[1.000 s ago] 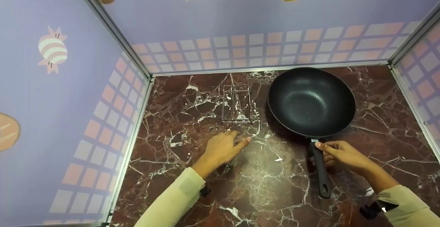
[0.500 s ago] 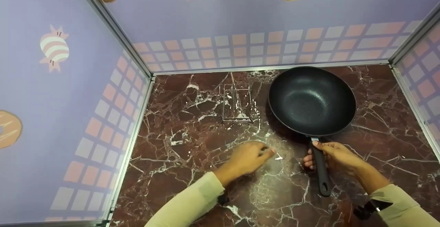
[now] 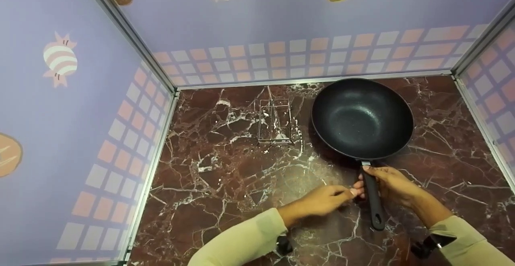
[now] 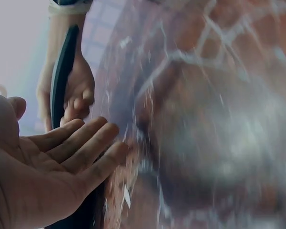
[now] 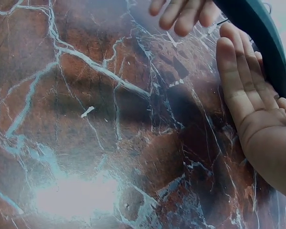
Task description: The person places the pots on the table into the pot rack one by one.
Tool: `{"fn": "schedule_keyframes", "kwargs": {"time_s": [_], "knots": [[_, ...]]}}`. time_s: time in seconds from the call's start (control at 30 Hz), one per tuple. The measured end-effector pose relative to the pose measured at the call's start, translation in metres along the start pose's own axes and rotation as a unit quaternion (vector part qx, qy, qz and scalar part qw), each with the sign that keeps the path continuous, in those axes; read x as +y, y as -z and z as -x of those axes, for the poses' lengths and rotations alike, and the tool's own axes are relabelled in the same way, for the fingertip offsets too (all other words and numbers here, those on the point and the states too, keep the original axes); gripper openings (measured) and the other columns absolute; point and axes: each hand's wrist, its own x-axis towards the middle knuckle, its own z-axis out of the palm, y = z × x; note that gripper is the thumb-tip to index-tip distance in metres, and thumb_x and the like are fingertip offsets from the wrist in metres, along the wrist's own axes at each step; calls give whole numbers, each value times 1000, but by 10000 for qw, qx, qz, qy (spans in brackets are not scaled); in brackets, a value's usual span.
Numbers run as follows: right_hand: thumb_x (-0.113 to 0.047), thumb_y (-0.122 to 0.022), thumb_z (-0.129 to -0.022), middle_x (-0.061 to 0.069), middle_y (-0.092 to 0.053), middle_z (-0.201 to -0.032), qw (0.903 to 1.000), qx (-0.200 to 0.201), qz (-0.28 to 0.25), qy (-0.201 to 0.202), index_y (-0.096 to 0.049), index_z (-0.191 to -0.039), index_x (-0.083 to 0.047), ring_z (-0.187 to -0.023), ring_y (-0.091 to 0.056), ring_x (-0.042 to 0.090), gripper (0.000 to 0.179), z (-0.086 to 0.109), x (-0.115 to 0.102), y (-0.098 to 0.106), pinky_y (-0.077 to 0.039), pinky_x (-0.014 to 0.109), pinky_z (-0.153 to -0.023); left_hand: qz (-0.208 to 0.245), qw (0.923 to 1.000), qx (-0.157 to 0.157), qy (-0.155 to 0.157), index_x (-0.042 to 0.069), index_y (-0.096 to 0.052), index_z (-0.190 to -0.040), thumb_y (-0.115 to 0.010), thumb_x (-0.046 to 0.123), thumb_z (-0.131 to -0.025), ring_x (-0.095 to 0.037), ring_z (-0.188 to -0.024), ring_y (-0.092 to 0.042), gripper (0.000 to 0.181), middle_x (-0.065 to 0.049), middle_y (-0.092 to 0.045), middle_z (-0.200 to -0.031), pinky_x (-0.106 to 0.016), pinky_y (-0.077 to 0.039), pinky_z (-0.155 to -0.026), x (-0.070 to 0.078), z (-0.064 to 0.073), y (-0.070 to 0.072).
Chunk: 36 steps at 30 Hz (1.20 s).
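Note:
A black wok (image 3: 362, 117) sits at the right of the marbled countertop, its handle (image 3: 374, 205) pointing toward me. My right hand (image 3: 396, 187) holds that handle close to the pan, thumb on top and fingers passing beneath; the right wrist view shows the fingers (image 5: 245, 71) fairly straight under the dark handle. Beside it, my left hand (image 3: 324, 201) reaches in from the left with its fingertips right by the right hand's fingertips. In the left wrist view the left hand's fingers (image 4: 93, 148) are extended and it holds nothing.
A small metal wire rack (image 3: 275, 140) stands left of the wok. A patterned back wall (image 3: 257, 20) and side walls enclose the marbled countertop (image 3: 225, 185). A small white scrap (image 5: 87, 112) lies on the surface.
My left hand has moved from near the wire rack, rightward and toward me, to the right hand's fingertips. The right hand stays on the handle; its fingers now show on the handle's left side.

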Motion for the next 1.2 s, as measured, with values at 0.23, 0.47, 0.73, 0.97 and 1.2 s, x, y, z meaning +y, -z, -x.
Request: {"fn": "schedule_keyframes", "kwargs": {"time_s": [0.23, 0.47, 0.73, 0.97, 1.2], "knots": [[-25, -44, -121, 6, -86, -104, 9998, 175, 28, -11, -75, -113, -9, -92, -84, 18, 36, -2, 6, -3, -69, 36, -89, 2511, 9662, -301, 493, 2, -76, -131, -59, 44, -113, -32, -108, -83, 49, -14, -84, -117, -42, -69, -92, 8, -7, -25], [-24, -46, -121, 8, -85, -104, 9994, 85, -340, -52, -70, -116, -4, -96, -83, 19, 32, -8, 11, -8, -69, 33, -90, 3900, 9138, -817, 786, -2, -77, -125, -63, 35, -111, -37, -100, -82, 42, -20, -82, -107, -62, -63, -102, 14, -15, -46], [-21, -44, -121, 4, -84, -100, 9979, -29, -645, 32, -69, -114, -6, -90, -81, 16, 30, -10, 12, -11, -68, 30, -85, 4175, 9029, -924, 428, 0, -72, -129, -63, 26, -112, -27, -98, -83, 33, -26, -80, -122, -45, -69, -91, 20, -20, -63], [-21, -43, -121, -5, -79, -85, 9951, -2, -986, 33, -74, -101, -13, -75, -75, 9, 38, -12, 11, -15, -65, 24, -72, 5145, 8455, -1357, 444, 3, -66, -129, -56, 26, -116, -61, -138, -59, 29, -39, -69, -137, -56, -63, -107, 25, -26, -73], [-26, -38, -123, -8, -69, -78, 9882, -160, -1520, 67, -68, -105, -15, -66, -64, 4, 37, -13, 11, -20, -57, 19, -64, 5833, 7954, -1583, 445, 6, -57, -118, -46, 21, -120, -68, -145, -46, 19, -49, -56, -146, -69, -45, -121, 30, -28, -78]]}}
